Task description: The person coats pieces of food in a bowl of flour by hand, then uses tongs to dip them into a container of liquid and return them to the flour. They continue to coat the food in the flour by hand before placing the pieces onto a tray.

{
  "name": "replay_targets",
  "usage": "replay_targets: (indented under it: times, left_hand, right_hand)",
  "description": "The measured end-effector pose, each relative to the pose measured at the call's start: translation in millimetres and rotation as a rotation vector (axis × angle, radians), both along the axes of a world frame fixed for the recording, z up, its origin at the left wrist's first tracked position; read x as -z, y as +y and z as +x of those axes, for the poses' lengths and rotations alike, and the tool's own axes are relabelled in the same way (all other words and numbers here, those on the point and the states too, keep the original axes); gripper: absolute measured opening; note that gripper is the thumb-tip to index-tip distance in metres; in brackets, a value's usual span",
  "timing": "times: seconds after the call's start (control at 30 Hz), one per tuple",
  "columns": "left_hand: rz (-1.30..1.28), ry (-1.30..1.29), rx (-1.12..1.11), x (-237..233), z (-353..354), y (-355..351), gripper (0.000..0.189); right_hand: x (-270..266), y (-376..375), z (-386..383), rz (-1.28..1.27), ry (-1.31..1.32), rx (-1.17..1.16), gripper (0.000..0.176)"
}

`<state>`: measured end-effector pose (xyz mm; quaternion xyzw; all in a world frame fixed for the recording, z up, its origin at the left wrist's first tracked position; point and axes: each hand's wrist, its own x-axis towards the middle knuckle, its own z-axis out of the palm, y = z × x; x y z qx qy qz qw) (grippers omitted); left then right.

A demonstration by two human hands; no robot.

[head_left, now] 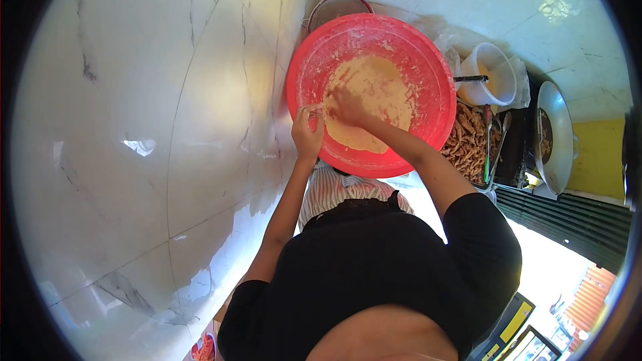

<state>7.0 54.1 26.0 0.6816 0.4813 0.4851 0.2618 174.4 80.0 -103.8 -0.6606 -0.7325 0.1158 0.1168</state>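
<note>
A wide red plastic basin (433, 93) stands in front of my body, with pale yellow flour (374, 83) spread over its bottom and crumbs stuck to its inner wall. My left hand (307, 134) is at the basin's left rim, its fingers bent and closed over the edge. Inside the basin, my right hand (346, 107) reaches into the left part of the flour. Motion blurs its fingers, so I cannot make out their shape or whether anything is in them.
Right of the basin are a tray of brown fried pieces (463, 139), green-handled tongs (488, 150), a white bucket (505, 70) with yellowish contents and a black handle across its rim, and a large metal wok (558, 137). A marbled tile wall (180, 93) borders the left.
</note>
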Motion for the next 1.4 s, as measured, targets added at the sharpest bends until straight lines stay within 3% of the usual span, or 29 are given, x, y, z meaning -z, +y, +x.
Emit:
replay_targets:
  times: [0.07,0.17,0.3,0.4,0.47,0.6,0.67,0.73,0.8,0.97,1.03,1.07,1.13,1.27,1.37,1.4]
  left_hand:
    - [-0.009,-0.006,0.004,-0.2,-0.8,-1.1,0.010]
    - [-0.021,-0.006,0.003,9.1,-2.0,0.2,0.011]
    - [-0.023,-0.016,0.009,5.3,-0.9,-1.3,0.011]
    - [-0.016,0.011,0.002,4.2,-0.3,-1.2,0.012]
    - [-0.010,-0.007,0.004,3.0,-0.3,-1.6,0.013]
    - [0.002,-0.007,0.003,3.0,0.1,-1.4,0.012]
    - [-0.005,-0.002,0.009,3.0,-0.5,-1.5,0.011]
    - [-0.002,-0.001,0.007,3.6,-0.7,-1.3,0.011]
    - [0.002,0.002,0.008,3.6,-0.8,-1.3,0.011]
    - [0.015,0.004,0.016,4.0,-0.9,-1.5,0.012]
    - [0.023,0.004,0.014,3.0,-0.8,-1.2,0.012]
    - [0.026,0.002,0.014,2.7,-0.7,-1.4,0.012]
    - [0.021,-0.002,0.011,5.0,-1.0,-1.4,0.012]
    - [0.018,-0.004,0.002,7.4,-0.6,-0.4,0.012]
    - [0.021,-0.002,0.003,3.5,-0.4,-1.1,0.011]
    - [0.017,-0.003,0.006,2.7,-0.3,-1.8,0.011]
  right_hand:
    - [7.2,-22.6,-7.7,-0.216,0.107,-0.197,0.063]
    - [-22.2,-62.4,-8.1,-0.425,0.139,-0.294,0.065]
    - [-27.9,-86.5,14.8,-0.589,0.239,-0.302,0.067]
    - [-32.0,-93.0,29.2,-0.683,0.111,-0.312,0.069]
    - [1.5,-90.9,40.3,-0.712,0.409,-0.365,0.071]
    - [-67.8,-74.5,27.6,-0.951,0.489,-0.150,0.072]
    - [-83.7,-59.1,27.9,-1.059,0.662,0.005,0.072]
    - [-80.5,-41.0,29.8,-0.865,0.724,0.060,0.073]
    - [-74.1,-0.8,44.1,-0.598,0.597,0.055,0.069]
    - [-18.2,66.6,81.7,-0.243,0.756,0.164,0.052]
    - [-10.0,80.1,85.9,-0.083,0.429,0.214,0.054]
    - [-1.9,81.8,80.5,-0.082,0.431,0.212,0.054]
    - [10.1,84.1,60.3,-0.028,0.338,0.485,0.061]
    - [8.1,65.0,5.4,-0.175,0.352,0.529,0.065]
    - [0.1,35.3,-20.7,-0.030,0.192,0.383,0.062]
    - [1.0,28.3,-23.9,-0.015,0.120,0.197,0.062]
